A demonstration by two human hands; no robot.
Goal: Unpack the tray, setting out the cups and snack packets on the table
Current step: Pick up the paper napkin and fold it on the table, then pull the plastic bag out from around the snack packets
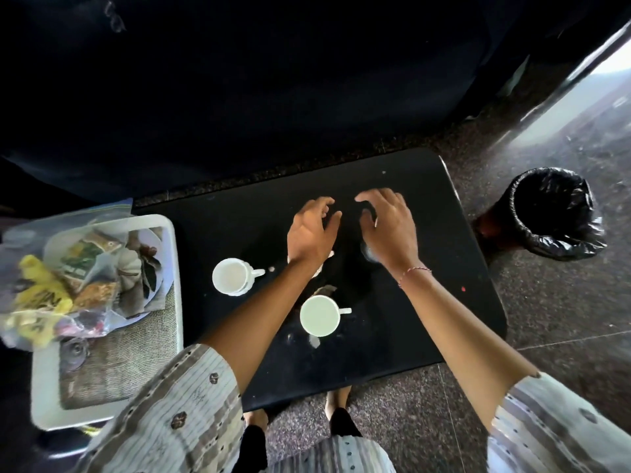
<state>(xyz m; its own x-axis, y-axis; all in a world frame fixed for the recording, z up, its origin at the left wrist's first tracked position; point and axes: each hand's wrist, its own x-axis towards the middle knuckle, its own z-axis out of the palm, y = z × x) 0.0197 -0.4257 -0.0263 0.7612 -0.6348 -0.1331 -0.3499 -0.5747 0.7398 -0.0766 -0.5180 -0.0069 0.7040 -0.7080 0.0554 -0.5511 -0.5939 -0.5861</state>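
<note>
Left hand (pixel 312 230) and right hand (pixel 389 227) over black worktop (pixel 426 302) mid-frame, each grip spread, holding nothing. Two white cups (pixel 232 276) (pixel 320 315) on worktop below hands. Snack packets (pixel 51 295) bagged on tray (pixel 41 397), left edge.

The person wore a loose, pale garment with grey and tan stripes, dotted with small dark motifs, its wide sleeves ending near the elbows. A thin pink-and-white thread bracelet (pixel 414 272) circled the right wrist. The forearms and both feet below were bare, beside dark trouser legs
</note>
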